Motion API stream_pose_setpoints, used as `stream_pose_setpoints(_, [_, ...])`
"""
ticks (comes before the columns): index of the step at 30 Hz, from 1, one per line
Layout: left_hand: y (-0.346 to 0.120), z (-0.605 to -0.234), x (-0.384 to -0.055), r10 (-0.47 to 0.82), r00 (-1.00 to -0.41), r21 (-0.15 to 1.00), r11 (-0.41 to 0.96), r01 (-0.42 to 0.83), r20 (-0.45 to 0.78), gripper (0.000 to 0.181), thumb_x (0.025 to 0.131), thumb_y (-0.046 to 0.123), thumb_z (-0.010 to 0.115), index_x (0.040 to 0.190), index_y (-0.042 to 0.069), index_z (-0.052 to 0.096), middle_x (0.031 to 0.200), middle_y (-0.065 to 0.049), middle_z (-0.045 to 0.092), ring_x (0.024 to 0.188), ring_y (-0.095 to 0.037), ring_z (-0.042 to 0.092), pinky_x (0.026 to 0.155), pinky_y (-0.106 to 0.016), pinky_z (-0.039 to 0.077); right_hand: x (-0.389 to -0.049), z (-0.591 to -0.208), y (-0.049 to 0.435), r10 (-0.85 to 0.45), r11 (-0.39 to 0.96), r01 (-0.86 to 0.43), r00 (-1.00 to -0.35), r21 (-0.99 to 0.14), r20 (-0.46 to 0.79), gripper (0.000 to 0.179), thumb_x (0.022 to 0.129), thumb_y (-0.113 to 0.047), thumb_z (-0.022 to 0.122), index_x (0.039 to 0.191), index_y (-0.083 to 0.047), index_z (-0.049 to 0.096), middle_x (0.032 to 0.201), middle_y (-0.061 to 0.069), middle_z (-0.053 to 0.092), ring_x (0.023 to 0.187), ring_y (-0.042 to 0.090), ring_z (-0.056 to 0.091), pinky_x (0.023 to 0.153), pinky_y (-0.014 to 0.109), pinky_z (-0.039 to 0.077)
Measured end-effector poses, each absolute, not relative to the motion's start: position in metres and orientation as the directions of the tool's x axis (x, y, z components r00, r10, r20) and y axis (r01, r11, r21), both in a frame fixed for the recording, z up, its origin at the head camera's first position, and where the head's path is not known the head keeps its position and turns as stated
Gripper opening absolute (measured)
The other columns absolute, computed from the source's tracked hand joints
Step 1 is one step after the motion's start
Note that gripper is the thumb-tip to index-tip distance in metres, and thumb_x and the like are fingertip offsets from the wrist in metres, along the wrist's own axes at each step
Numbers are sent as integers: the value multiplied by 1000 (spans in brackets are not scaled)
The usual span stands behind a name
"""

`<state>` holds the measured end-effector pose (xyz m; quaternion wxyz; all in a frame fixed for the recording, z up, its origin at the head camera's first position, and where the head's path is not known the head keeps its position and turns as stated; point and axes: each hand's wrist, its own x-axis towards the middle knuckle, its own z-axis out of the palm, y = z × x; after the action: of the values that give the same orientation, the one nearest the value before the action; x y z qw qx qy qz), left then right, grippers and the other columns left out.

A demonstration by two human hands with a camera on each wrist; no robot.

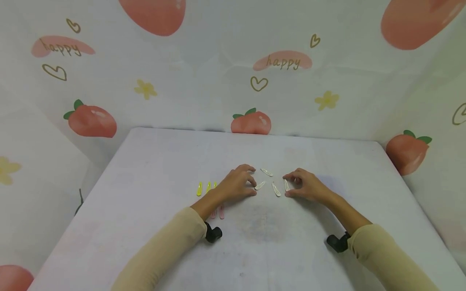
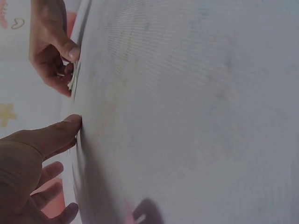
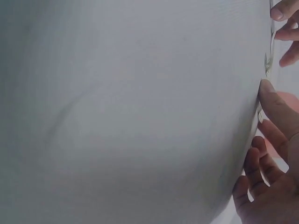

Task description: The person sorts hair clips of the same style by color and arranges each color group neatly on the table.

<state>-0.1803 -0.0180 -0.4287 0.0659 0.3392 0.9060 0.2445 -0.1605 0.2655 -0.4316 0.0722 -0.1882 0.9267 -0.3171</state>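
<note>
In the head view my left hand (image 1: 237, 184) rests low over the white table with its fingers spread. Its fingertips come right up to a white snap hair clip (image 1: 260, 185); whether they touch is hard to tell. My right hand (image 1: 307, 186) holds another white hair clip (image 1: 286, 184) lengthwise between thumb and forefinger, at the table surface. Between the hands lie two more white clips, an upper slanted one (image 1: 267, 172) and a lower one (image 1: 276, 189). The right wrist view shows the right thumb (image 3: 275, 102) at the table beside a pale clip (image 3: 260, 116).
Yellow hair clips (image 1: 199, 189) stand in a row left of my left hand, partly covered by it. Pink clips (image 1: 221, 212) lie below my left wrist. The table (image 1: 164, 161) ends at a white patterned cloth (image 1: 204, 68) behind.
</note>
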Motion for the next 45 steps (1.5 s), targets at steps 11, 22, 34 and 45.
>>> stream_pose_setpoints(11, [-8,-431,-174,582,-806,402,716,571,108,46,81,40,82,114,9,75,136,-10,58,134,-26,44,98,-47,45,-161,-434,264,-371,746,-277,-928,-605,-33,53,76,-21,87,121,-1,69,99,5,58,91,21,48,80,38,41])
stream_pose_setpoints(22, [5,-430,-164,449,-884,313,827,467,133,55,79,54,78,105,6,78,131,-10,62,129,-24,49,93,-46,48,-161,-432,265,-378,742,-286,-925,-606,-26,53,76,-20,87,121,0,68,98,5,58,90,21,48,79,37,41])
stream_pose_setpoints(34, [14,-434,-159,384,-913,309,859,408,137,52,82,53,76,106,7,78,136,-9,58,131,-24,46,97,-45,46,-161,-432,264,-377,744,-281,-925,-606,-35,53,76,-20,87,122,0,68,100,6,58,92,22,48,80,38,42])
stream_pose_setpoints(45, [17,-435,-155,357,-917,281,875,394,176,48,80,53,77,99,9,79,132,-10,61,127,-25,51,92,-46,47,-159,-431,265,-397,719,-315,-918,-620,5,52,76,-20,87,120,1,68,98,7,58,87,20,48,75,35,41])
